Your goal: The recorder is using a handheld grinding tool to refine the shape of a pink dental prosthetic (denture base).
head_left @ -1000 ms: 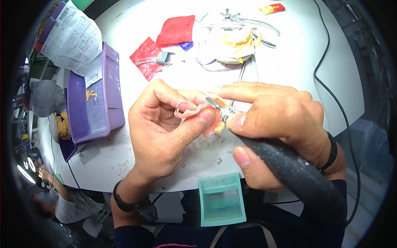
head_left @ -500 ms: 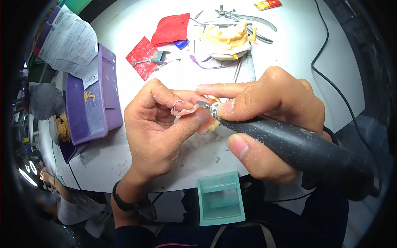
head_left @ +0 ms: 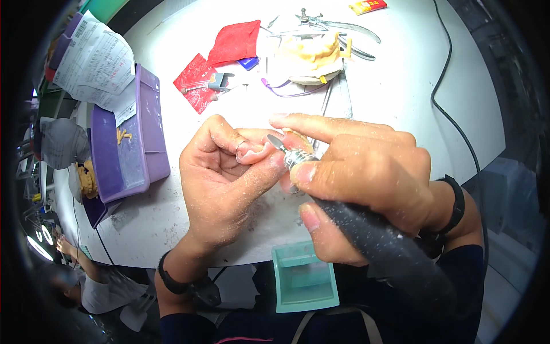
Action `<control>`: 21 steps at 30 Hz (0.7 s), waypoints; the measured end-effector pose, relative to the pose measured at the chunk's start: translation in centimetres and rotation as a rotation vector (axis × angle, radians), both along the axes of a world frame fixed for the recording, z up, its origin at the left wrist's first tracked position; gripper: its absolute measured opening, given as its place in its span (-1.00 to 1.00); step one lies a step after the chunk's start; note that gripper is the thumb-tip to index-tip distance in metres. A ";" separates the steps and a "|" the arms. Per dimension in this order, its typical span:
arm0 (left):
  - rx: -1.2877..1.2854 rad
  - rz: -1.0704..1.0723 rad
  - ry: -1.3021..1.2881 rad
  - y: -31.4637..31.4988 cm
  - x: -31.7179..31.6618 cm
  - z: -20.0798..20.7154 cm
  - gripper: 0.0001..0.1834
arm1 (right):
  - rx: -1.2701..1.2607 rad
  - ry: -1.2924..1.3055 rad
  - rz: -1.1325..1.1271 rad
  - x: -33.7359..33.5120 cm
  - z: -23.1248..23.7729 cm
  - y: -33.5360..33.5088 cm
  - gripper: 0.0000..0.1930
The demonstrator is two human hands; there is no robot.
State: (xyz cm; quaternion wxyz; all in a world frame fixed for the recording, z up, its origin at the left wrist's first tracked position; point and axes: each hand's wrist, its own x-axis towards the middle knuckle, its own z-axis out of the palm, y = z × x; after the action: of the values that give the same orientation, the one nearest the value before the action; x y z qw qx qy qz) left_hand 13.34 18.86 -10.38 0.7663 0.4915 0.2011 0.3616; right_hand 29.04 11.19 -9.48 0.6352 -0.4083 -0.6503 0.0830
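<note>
Between the fingers and thumb of my left hand is a pink partial denture with a thin wire clasp; part of it is hidden by the fingers. My right hand wraps round a black rotary handpiece, its body sloping down to the right. The pointed grey bur at its tip lies over the denture beside my left thumb; whether it touches cannot be made out. Pale dust speckles both hands and the handpiece. Beyond them stands a yellow dental cast on a white base.
Pliers lie behind the cast. Red packets and small burs sit left of it. A purple tray with papers stands at left. A green bin is below the table edge. A black cable runs down the right side.
The handpiece has swung steeper, its rear end lower and nearer my body, its bur now angled up and left. My right wrist has come into view. My left hand has shifted slightly right.
</note>
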 end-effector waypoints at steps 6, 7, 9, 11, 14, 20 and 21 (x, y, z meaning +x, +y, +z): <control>-0.036 0.001 -0.018 -0.2 0.0 -0.1 -0.72 | 0.015 -0.016 -0.002 -0.1 0.1 0.1 -0.77; -0.041 0.014 -0.014 -0.2 0.0 -0.1 -0.72 | -0.003 -0.020 0.009 0.0 0.2 0.0 -0.77; -0.034 0.005 -0.003 -0.1 0.0 0.0 -0.73 | -0.027 0.024 0.018 0.0 0.4 0.0 -0.75; -0.008 -0.036 0.013 0.2 -0.2 0.2 -0.73 | -0.045 0.097 0.026 0.0 0.3 0.2 -0.75; 0.053 -0.038 0.040 0.5 -0.2 0.2 -0.73 | -0.122 0.224 0.064 0.3 0.3 0.1 -0.78; 0.083 -0.033 0.065 0.8 -0.1 0.4 -0.73 | -0.229 0.168 0.135 0.8 0.5 0.2 -0.82; 0.074 -0.032 0.069 0.8 0.0 0.4 -0.73 | -0.242 0.157 0.126 0.9 0.6 0.1 -0.82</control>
State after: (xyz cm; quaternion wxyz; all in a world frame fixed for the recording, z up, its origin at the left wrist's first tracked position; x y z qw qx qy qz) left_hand 13.30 19.64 -9.95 0.7459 0.5348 0.2058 0.3394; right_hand 29.91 11.24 -8.90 0.6235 -0.4326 -0.6084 0.2323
